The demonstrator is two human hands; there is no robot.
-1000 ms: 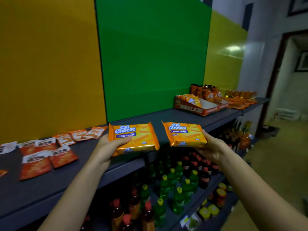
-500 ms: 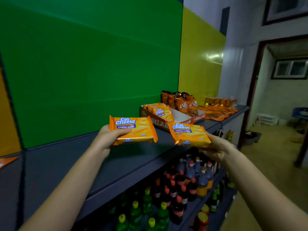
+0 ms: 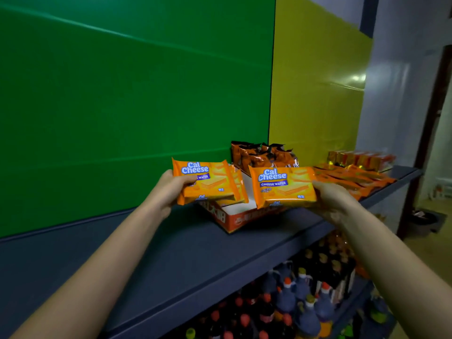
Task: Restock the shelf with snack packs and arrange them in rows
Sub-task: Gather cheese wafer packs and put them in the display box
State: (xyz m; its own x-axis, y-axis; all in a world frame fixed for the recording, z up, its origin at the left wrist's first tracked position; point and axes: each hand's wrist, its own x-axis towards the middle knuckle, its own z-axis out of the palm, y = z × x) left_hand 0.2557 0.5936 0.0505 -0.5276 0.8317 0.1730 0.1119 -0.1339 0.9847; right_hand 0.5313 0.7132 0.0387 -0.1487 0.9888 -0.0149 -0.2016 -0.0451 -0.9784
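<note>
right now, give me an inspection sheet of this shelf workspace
surface: dark shelf, bare in front of the green panel
job's things: one Cal Cheese pack in left hand, another pack in right hand, both held above the open carton
clutter: dark orange bags behind carton; flat orange packs to the right
grippers: both hands gripping packs
cables: nothing seen
surroundings: bottles on the lower shelf; doorway at right

1. A green wall panel (image 3: 122, 94) filled the far left.
2. A yellow wall panel (image 3: 315, 94) stood just right of it.
3. Bottles with red and orange caps (image 3: 288, 307) crowded the lower level, near and right.
4. A dark doorframe (image 3: 430, 123) rose at the far right.
5. A dark bin (image 3: 425, 220) sat on the floor beside that frame.
</note>
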